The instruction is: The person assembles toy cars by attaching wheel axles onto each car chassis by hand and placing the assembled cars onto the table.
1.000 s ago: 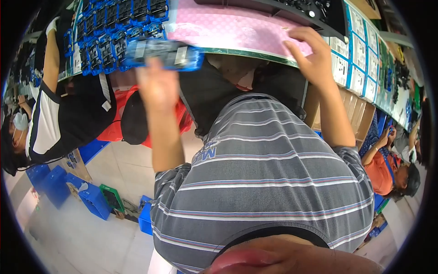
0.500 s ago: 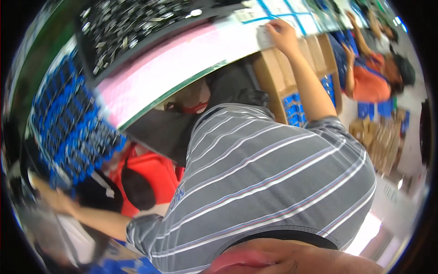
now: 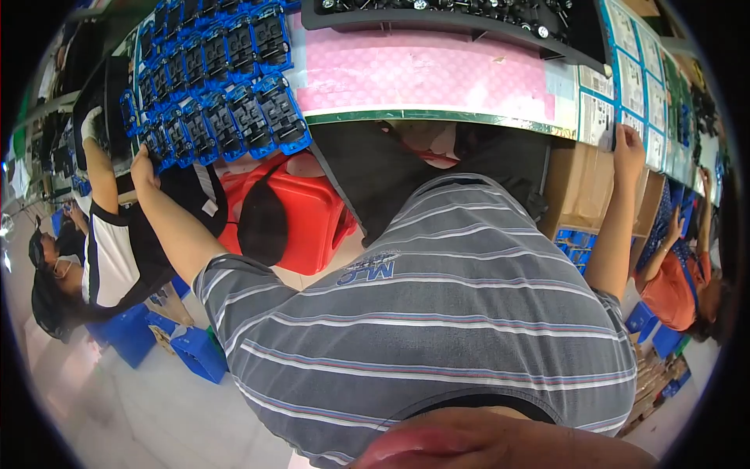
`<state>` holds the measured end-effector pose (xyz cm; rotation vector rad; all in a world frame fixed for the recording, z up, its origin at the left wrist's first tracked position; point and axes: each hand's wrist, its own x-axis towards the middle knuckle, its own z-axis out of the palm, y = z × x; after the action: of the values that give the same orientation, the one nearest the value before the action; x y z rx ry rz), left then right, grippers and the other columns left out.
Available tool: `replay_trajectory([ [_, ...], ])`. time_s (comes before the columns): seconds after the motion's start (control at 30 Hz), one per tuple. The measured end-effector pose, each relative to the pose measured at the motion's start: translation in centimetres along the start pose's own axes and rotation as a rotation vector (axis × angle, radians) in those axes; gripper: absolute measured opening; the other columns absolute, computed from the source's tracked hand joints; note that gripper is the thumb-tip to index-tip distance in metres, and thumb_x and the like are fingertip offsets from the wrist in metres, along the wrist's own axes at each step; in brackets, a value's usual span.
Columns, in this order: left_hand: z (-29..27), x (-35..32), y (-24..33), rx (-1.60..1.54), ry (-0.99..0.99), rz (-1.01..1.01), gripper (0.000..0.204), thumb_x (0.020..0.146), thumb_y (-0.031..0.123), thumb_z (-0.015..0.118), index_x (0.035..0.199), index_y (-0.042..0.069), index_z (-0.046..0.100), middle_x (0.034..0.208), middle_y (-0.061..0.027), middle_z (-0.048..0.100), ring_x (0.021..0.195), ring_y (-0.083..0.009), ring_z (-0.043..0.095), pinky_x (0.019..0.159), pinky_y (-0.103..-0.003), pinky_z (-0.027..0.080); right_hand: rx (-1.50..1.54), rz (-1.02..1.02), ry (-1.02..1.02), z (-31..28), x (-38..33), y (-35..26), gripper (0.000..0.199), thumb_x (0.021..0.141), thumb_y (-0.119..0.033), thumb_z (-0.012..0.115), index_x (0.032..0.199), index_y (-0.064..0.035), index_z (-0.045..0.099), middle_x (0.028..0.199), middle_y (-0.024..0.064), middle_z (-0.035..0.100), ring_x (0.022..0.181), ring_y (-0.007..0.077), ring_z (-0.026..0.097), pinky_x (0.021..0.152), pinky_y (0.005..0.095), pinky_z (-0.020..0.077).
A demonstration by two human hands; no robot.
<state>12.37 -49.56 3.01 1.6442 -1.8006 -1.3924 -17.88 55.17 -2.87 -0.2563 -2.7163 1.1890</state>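
Several blue-and-black plastic units [image 3: 238, 125], like toy car undersides, stand in tight rows at the left of the table. My left hand [image 3: 144, 167] is at the near left corner of these rows, its fingers bent in against the end unit; what they grip, if anything, is hidden. At the table's right edge, my right hand [image 3: 630, 150] has its fingers pinched together over the taped paper sheets [image 3: 598, 117]. Something small and dark shows at those fingertips, too small to name. Between my hands lies a pink patterned sheet [image 3: 422, 74].
A black tray [image 3: 469, 30] of small shiny and dark parts stands at the back. Below the table are a red stool [image 3: 301, 227] and cardboard boxes [image 3: 582, 184]. A person in black and white [image 3: 113, 250] works at left, another in orange [image 3: 670, 289] at right.
The view has swung round toward the left side of the table. My left hand has come from out beside me up to the blue-and-black units. My right hand stays by the paper sheets.
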Motion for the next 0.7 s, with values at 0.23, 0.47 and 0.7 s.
replay_trajectory([
  [0.23,1.5,0.0,-0.1,0.564,0.243,0.307,0.039,0.098,0.037,0.059,0.111,0.002,0.071,0.104,-0.0114,0.073,0.091,-0.0241,0.069,0.078,-0.034,0.051,-0.247,0.058,-0.008,-1.5,0.4,-1.9,0.034,0.092,-0.036,0.067,0.102,-0.0033,0.073,0.086,0.0084,0.072,0.080,0.0155,0.065,0.073,0.0313,0.0507],
  [0.47,7.5,-12.1,3.6,0.944,0.388,0.993,0.046,0.104,0.035,0.050,0.119,-0.005,0.066,0.114,-0.0236,0.069,0.100,-0.0395,0.068,0.089,-0.043,0.054,-0.285,0.088,0.313,-6.6,5.2,2.5,0.025,0.084,-0.028,0.073,0.091,-0.0041,0.073,0.097,0.0147,0.069,0.079,0.0238,0.068,0.072,0.0369,0.0548],
  [0.7,14.9,-27.6,3.3,0.600,0.249,0.969,0.039,0.101,0.028,0.058,0.123,-0.004,0.064,0.126,-0.0212,0.064,0.112,-0.0295,0.064,0.099,-0.035,0.049,-0.461,0.115,0.611,-16.3,15.0,10.5,0.044,0.080,-0.025,0.070,0.118,-0.0027,0.064,0.123,0.0274,0.062,0.108,0.0397,0.064,0.090,0.0447,0.0516],
])
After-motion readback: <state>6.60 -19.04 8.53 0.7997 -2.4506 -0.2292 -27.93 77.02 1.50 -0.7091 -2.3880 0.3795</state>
